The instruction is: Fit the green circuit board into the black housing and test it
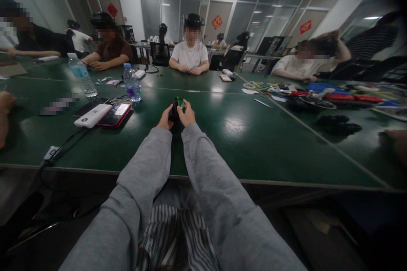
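Both of my hands are together over the green table [203, 148], near the middle of the view. My left hand [166, 117] is closed round the left side of a small black object [174, 109]. From the right, my right hand [187, 114] pinches a small green item [180, 102] that touches or lies against the black object. What exactly these two things are is too small to tell. My fingers hide their lower parts.
To the left are a white power bank [93, 115], a red-edged phone [115, 115] with cables and two bottles [132, 82]. A pen [262, 103], tangled cables and black items [338, 125] lie to the right. People sit around the table.
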Motion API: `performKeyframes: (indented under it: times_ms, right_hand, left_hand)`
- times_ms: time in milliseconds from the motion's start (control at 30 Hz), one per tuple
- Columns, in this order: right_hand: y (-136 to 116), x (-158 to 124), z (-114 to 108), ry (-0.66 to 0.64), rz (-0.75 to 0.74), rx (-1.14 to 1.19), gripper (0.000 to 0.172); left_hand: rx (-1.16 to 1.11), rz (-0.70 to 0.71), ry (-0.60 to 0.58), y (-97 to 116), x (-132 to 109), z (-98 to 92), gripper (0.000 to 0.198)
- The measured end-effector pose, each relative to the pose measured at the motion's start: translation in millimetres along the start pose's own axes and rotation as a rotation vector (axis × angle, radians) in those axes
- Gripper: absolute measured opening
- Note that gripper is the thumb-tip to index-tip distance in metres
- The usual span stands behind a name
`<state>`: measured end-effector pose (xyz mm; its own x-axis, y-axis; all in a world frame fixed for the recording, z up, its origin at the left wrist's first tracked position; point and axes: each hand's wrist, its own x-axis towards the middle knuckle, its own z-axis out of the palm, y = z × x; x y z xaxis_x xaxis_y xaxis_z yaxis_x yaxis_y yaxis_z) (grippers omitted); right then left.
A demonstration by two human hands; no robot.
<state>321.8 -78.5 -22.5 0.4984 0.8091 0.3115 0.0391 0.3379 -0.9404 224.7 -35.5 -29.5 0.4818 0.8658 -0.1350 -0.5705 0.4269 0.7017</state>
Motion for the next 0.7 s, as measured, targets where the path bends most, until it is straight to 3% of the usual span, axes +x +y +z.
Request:
performKeyframes:
  times_ms: [167, 333, 567, 700]
  right_hand:
    - [6, 10, 4, 0.044, 0.062, 0.131, 0.026]
    - [9, 18, -1, 0.166, 0.293, 0.289, 0.007]
    - [12, 10, -18, 0.132, 0.651, 0.640, 0.015]
    - [15, 7, -27, 0.107, 0.681, 0.821, 0.014]
  left_hand:
    - [-0.140, -0.075, 0.007, 5, -7, -1.5, 0.039]
    - [-0.443, -0.136, -0.046, 5, -5, -10.6, 0.046]
    - [-0.473, -0.163, 0.000, 6, -4, -10.5, 0.045]
    - [-0.397, -0.135, 0.043, 5, -6, -7.1, 0.045]
